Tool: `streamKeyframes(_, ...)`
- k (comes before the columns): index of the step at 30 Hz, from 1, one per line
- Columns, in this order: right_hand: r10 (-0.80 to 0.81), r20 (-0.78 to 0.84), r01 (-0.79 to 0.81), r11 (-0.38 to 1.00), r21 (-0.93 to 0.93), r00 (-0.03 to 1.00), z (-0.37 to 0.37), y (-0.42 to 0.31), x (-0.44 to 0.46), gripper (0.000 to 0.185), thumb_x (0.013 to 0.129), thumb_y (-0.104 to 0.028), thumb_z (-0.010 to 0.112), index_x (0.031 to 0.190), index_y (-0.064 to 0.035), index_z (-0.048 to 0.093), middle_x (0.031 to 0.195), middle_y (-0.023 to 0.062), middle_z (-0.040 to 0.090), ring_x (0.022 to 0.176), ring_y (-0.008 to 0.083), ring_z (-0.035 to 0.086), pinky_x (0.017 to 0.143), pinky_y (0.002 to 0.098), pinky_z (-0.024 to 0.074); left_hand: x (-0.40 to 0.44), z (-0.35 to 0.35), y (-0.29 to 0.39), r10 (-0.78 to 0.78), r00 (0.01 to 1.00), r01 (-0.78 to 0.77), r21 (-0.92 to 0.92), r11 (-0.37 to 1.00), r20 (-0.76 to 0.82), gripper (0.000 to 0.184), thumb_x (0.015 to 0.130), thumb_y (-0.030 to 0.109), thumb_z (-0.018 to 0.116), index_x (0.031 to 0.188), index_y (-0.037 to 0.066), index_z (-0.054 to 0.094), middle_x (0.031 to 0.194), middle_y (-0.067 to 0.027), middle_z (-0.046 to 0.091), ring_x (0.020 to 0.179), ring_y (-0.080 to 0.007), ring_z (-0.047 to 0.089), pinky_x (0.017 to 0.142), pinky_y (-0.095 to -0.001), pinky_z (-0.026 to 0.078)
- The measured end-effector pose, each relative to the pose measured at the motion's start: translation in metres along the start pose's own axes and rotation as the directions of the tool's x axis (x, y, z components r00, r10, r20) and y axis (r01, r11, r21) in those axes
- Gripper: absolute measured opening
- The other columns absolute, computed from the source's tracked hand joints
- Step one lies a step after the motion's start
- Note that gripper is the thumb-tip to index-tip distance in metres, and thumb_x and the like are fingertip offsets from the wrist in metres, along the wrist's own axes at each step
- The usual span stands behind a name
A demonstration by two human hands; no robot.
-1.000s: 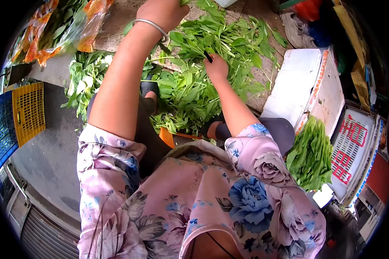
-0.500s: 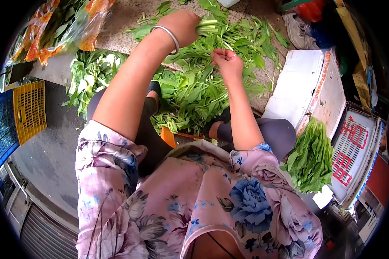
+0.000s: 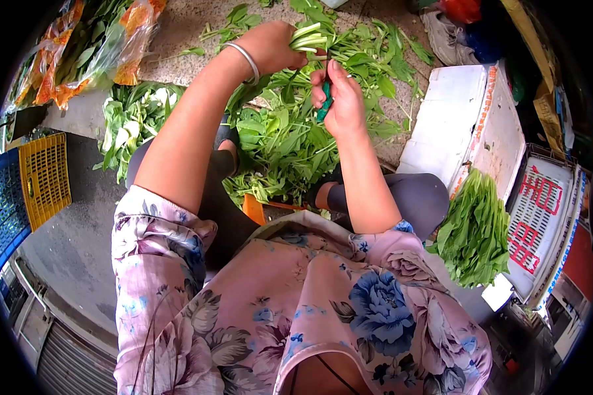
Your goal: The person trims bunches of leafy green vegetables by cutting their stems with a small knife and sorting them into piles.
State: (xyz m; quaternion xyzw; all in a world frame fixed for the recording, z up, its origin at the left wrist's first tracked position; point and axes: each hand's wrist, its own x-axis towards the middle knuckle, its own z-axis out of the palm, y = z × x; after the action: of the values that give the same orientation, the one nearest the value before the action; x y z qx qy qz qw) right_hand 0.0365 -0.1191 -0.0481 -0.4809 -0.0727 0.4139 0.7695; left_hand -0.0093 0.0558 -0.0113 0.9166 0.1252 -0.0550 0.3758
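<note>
Speckled floor, leafy heap spread over it between my feet. Left of the heap: pale-stemmed greens close by, then yellow crate and blue crate well apart from it. Upper left of the heap: clear-and-orange plastic wrap around more leaves. Right of the heap: white box, tied bundle or loose, can't tell, of long greens just below the box. White tray with red marks farther right. Left grip, over the heap's upper edge: closed around a bunch of stalks, cut ends facing right. Right grip, over the heap: fingers curled on a green-handled tool, dark narrow end up at the stalks; contact unclear.
</note>
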Motion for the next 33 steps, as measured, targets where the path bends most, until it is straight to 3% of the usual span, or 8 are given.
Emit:
streamKeyframes(9, 0.045, -0.32, -0.14, 0.95, -0.281, 0.946, -0.064, 0.019, 0.039, 0.026, 0.086, -0.028, 0.057, 0.093, -0.0036, 0.061, 0.059, -0.0034, 0.047, 0.048, 0.0052, 0.039, 0.042, 0.0208, 0.0303, 0.002, -0.008, -0.006, -0.019, 0.991, 0.023, 0.032, 0.999, -0.129, 0.035, 0.066, 0.03, 0.067, 0.079, -0.002, 0.063, 0.072, -0.0189, 0.062, 0.068, -0.0299, 0.062, 0.066, -0.036, 0.048)
streamKeyframes(11, -0.024, -0.474, -0.271, 0.795, -0.544, 0.88, -0.082, 0.035, 0.053, 0.026, 0.084, -0.029, 0.06, 0.091, -0.0039, 0.062, 0.065, -0.0005, 0.055, 0.051, 0.006, 0.044, 0.046, 0.0211, 0.0361, -0.001, -0.013, -0.001, -0.078, 0.996, 0.075, -0.075, 0.994, -0.043, 0.038, 0.065, 0.032, 0.066, 0.083, -0.001, 0.063, 0.076, -0.0191, 0.063, 0.072, -0.0315, 0.062, 0.069, -0.037, 0.049)
streamKeyframes(14, -0.116, -0.383, -0.273, 0.518, -0.811, 0.916, -0.11, 0.07, 0.064, 0.02, 0.079, -0.025, 0.063, 0.091, -0.009, 0.063, 0.075, 0.0024, 0.062, 0.063, 0.0148, 0.057, 0.058, 0.0277, 0.0447, -0.013, -0.021, 0.018, -0.056, 0.996, 0.01, -0.498, 0.867, -0.077, 0.031, 0.071, 0.016, 0.058, 0.098, 0.001, 0.057, 0.073, -0.0068, 0.059, 0.066, -0.0132, 0.052, 0.062, -0.03, 0.046)
streamKeyframes(15, -0.152, -0.295, -0.248, 0.266, -0.931, 0.943, -0.109, 0.075, 0.065, 0.019, 0.079, -0.024, 0.063, 0.091, -0.0108, 0.063, 0.077, 0.0024, 0.063, 0.067, 0.0183, 0.059, 0.062, 0.0303, 0.0463, -0.012, -0.024, 0.02, -0.057, 0.995, 0.012, -0.497, 0.868, -0.076, 0.031, 0.071, 0.016, 0.058, 0.098, 0.001, 0.057, 0.073, -0.0068, 0.059, 0.066, -0.0132, 0.052, 0.062, -0.03, 0.046)
streamKeyframes(19, -0.184, -0.269, -0.28, -0.036, -0.959, 0.946, -0.112, 0.091, 0.07, 0.028, 0.076, -0.022, 0.065, 0.099, -0.0063, 0.062, 0.085, 0.0045, 0.065, 0.075, 0.0161, 0.061, 0.067, 0.0293, 0.046, -0.003, -0.017, 0.007, -0.107, 0.982, 0.069, -0.234, 0.97, -0.153, 0.036, 0.07, 0.016, 0.058, 0.1, -0.002, 0.054, 0.076, -0.0167, 0.061, 0.07, -0.0258, 0.059, 0.066, -0.0356, 0.047)
streamKeyframes(23, -0.16, -0.203, -0.155, 0.271, -0.95, 0.966, -0.105, 0.073, 0.064, 0.022, 0.078, -0.026, 0.063, 0.094, -0.0107, 0.066, 0.076, 0.0091, 0.064, 0.069, 0.0222, 0.061, 0.062, 0.0325, 0.0463, -0.003, -0.014, 0.003, -0.137, 0.935, 0.166, 0.062, 0.984, -0.328, 0.032, 0.068, 0.017, 0.058, 0.093, -0.003, 0.054, 0.079, -0.0259, 0.059, 0.078, -0.0395, 0.058, 0.07, -0.0433, 0.047)
streamKeyframes(28, -0.087, -0.172, -0.039, 0.786, -0.618, 0.981, -0.073, 0.038, 0.052, 0.023, 0.079, -0.02, 0.066, 0.088, 0.0012, 0.065, 0.071, 0.0012, 0.063, 0.055, 0.0047, 0.048, 0.051, 0.02, 0.0403, 0.005, -0.007, -0.004, -0.039, 0.946, 0.109, 0.2, 0.974, -0.323, 0.033, 0.065, 0.024, 0.062, 0.086, -0.001, 0.059, 0.077, -0.0216, 0.061, 0.075, -0.0358, 0.06, 0.07, -0.0409, 0.048)
streamKeyframes(33, 0.074, -0.014, -0.071, 0.877, -0.476, 0.997, -0.04, -0.001, 0.024, 0.02, 0.081, -0.019, 0.064, 0.09, -0.001, 0.061, 0.075, 0.003, 0.062, 0.055, 0.0049, 0.047, 0.046, 0.0181, 0.0363, 0.0, 0.002, 0.003, 0.167, 0.979, -0.126, 0.294, 0.947, -0.119, 0.041, 0.061, 0.029, 0.071, 0.088, 0.0, 0.061, 0.076, -0.019, 0.061, 0.074, -0.0348, 0.06, 0.07, -0.0389, 0.048)
